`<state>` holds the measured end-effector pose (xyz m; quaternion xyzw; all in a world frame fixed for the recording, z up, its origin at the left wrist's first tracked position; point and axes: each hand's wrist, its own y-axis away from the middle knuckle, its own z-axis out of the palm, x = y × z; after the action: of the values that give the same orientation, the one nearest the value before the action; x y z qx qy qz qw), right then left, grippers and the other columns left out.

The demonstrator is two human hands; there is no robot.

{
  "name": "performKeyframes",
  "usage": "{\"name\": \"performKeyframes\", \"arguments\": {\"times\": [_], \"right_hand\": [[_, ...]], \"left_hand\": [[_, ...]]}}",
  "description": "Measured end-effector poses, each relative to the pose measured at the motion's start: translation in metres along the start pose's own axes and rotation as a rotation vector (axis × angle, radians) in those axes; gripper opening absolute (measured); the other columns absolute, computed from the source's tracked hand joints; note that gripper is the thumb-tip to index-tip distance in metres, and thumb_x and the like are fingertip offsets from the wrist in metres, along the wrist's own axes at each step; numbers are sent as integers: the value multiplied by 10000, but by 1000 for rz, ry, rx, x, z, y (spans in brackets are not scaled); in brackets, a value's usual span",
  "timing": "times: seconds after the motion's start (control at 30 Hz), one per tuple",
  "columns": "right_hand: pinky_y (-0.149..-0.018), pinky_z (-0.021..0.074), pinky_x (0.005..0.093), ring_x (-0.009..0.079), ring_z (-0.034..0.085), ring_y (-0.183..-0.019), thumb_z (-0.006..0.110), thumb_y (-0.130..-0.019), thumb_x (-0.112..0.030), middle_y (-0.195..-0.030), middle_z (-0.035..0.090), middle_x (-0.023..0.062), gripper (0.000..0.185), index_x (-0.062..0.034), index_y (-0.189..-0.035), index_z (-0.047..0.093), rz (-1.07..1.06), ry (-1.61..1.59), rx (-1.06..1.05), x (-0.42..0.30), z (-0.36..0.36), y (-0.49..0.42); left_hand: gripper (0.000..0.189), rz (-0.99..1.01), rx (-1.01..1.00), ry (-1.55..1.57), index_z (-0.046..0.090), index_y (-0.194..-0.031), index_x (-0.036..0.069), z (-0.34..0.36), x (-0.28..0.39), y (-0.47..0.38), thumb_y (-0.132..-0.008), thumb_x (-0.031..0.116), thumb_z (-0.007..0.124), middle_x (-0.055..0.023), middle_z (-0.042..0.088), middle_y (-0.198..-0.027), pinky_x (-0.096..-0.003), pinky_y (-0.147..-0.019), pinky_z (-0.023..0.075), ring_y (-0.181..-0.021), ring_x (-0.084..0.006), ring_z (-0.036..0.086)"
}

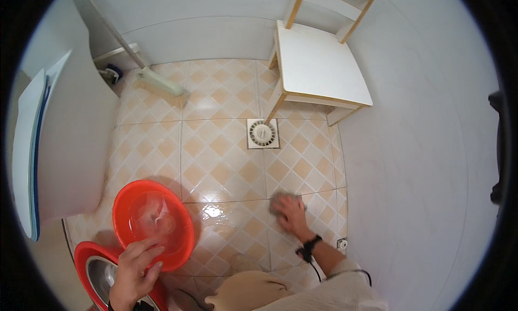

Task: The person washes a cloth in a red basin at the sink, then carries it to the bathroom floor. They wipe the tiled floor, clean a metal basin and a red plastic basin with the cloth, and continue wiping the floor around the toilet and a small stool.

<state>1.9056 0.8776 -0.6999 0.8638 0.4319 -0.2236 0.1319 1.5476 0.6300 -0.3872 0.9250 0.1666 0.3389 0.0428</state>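
Observation:
My right hand (290, 217) presses down over a dark grey scrubber (279, 201) on the wet tiled floor (226, 169); motion blur hides what kind it is. A black strap with a cable circles that wrist. At the lower left, my left hand (137, 266) is above the near rim of a red plastic basin (121, 214), fingers apart with nothing seen in them. Water (178, 234) stands in this basin, along with something whitish and see-through whose kind I cannot make out. Beside it, partly behind my left hand, is a second red basin (83, 256) holding a metal bowl (95, 270).
A white chair (323, 64) with wooden edges stands at the back right, its front leg by a floor drain (263, 133). A broom (162, 82) leans at the back left, near a pale curved panel (77, 141). A small fitting (342, 244) sits at the right wall.

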Motion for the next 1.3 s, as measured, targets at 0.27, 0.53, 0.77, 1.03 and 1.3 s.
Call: {"name": "performKeyframes", "arguments": {"times": [0.27, 0.53, 0.77, 1.03, 1.3], "right_hand": [[-990, 330, 507, 348, 500, -1234, 625, -770, -153, -1257, 612, 125, 400, -107, -1167, 647, 400, 227, 532, 36, -5, -46], [-965, 410, 424, 258, 509, -1217, 506, -894, -328, -1256, 582, 83, 351, -107, -1150, 602, 91, -120, 535, -67, 87, -231], [-961, 326, 443, 237, 488, -1246, 603, -818, -142, -1363, 550, 68, 416, -123, -1233, 615, -523, -102, -50, -164, 117, -123], [-927, 340, 461, 276, 515, -1219, 689, -755, -177, -1329, 587, 56, 394, -167, -1147, 651, -204, -23, -33, -63, 42, -63], [-893, 351, 452, 238, 551, -1042, 609, -777, -160, -1071, 630, 28, 228, -159, -1003, 638, -386, -425, 0, -165, 109, -119]], "left_hand": [[325, -43, -26, -24, 678, -1072, 20, -5, 3, 11, -749, 39, 712, -160, 630, -1223, -421, -882, 496, -1026, -359, 620], [319, -57, -6, -45, 681, -1068, 29, -7, 1, 20, -752, 47, 713, -145, 635, -1212, -423, -872, 497, -1016, -350, 619], [324, 37, -24, -85, 666, -1080, 23, -10, 12, 5, -758, 34, 696, -148, 622, -1230, -421, -865, 493, -1029, -352, 607], [340, -28, -5, -82, 659, -1086, 18, -11, 3, 26, -749, 14, 700, -152, 619, -1233, -422, -878, 500, -1027, -363, 609], [393, -18, 7, -90, 659, -1103, 40, -11, 9, 18, -717, -8, 714, -150, 621, -1255, -435, -907, 500, -1080, -367, 612]]}}
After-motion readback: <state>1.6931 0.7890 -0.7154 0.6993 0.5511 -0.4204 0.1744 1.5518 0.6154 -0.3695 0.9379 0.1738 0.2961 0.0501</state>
